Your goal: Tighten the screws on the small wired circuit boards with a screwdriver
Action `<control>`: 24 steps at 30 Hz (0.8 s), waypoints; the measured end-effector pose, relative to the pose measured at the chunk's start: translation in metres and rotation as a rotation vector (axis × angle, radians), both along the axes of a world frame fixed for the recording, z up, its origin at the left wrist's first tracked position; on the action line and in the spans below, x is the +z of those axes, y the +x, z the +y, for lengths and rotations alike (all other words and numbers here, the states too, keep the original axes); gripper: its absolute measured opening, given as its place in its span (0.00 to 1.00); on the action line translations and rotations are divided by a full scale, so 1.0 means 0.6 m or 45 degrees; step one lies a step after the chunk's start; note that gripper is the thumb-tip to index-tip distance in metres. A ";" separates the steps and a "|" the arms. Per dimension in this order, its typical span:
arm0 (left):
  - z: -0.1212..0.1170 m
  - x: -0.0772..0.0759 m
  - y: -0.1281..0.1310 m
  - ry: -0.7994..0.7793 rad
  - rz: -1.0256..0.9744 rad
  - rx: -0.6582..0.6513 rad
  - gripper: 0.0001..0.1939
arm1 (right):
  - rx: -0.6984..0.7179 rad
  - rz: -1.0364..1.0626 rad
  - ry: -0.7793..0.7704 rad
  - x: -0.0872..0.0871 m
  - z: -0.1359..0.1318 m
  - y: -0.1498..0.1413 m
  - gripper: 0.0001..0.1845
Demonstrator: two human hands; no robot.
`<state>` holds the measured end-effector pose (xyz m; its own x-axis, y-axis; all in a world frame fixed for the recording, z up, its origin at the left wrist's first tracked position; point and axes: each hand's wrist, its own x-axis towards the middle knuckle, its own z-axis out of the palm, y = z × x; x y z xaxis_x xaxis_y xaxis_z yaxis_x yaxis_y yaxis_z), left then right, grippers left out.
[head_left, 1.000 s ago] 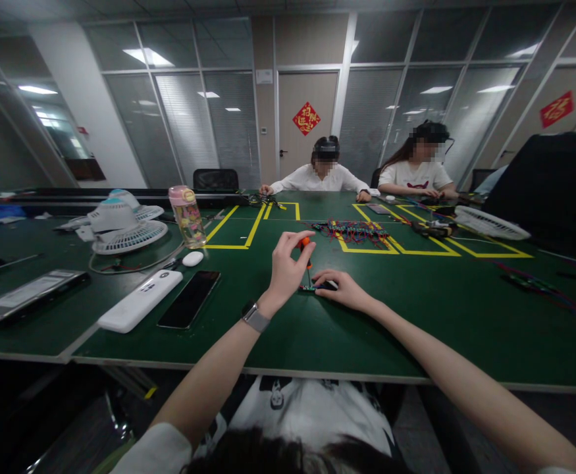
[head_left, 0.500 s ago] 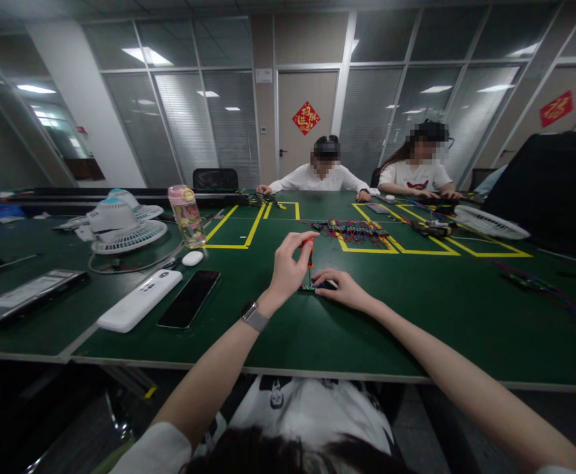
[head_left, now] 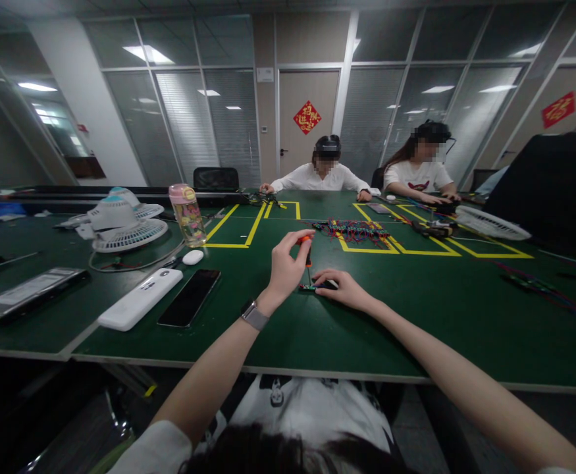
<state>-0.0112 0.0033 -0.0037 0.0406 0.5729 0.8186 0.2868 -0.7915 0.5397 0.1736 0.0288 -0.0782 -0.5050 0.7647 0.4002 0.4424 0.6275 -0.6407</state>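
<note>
My left hand (head_left: 288, 262) is closed round the orange and black handle of a screwdriver (head_left: 308, 259), which stands upright with its shaft pointing down. The tip meets a small green circuit board (head_left: 307, 288) lying on the green table (head_left: 268, 329). My right hand (head_left: 340, 288) pinches the board's right end and presses it to the tabletop; a dark part shows under its fingers. Exactly where the tip sits on the board is too small to tell.
A pile of wired circuit boards (head_left: 354, 230) lies beyond my hands. To the left are a black phone (head_left: 189, 298), a white power bank (head_left: 141, 299), a bottle (head_left: 187, 216) and white fans (head_left: 127, 227). Two people (head_left: 324, 172) sit across the table.
My left hand's fingers have shifted slightly on the screwdriver handle, baring more of its orange top. My right hand and the board stay in place.
</note>
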 end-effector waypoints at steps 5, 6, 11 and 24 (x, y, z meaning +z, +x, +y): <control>0.000 -0.001 0.001 0.004 0.006 0.066 0.09 | 0.008 -0.005 0.020 -0.003 0.002 0.001 0.07; 0.000 -0.001 0.001 -0.001 0.012 0.045 0.11 | 0.008 -0.005 0.023 -0.003 0.002 0.001 0.07; 0.003 0.000 0.002 -0.015 0.093 -0.098 0.15 | 0.016 0.000 0.026 -0.003 0.002 0.001 0.08; 0.001 0.001 0.003 0.050 0.170 -0.072 0.16 | 0.015 -0.026 0.046 0.000 -0.001 -0.001 0.08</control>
<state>-0.0097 0.0041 -0.0033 0.1820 0.5340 0.8257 0.3080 -0.8284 0.4679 0.1727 0.0282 -0.0785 -0.5224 0.7438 0.4169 0.4472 0.6553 -0.6088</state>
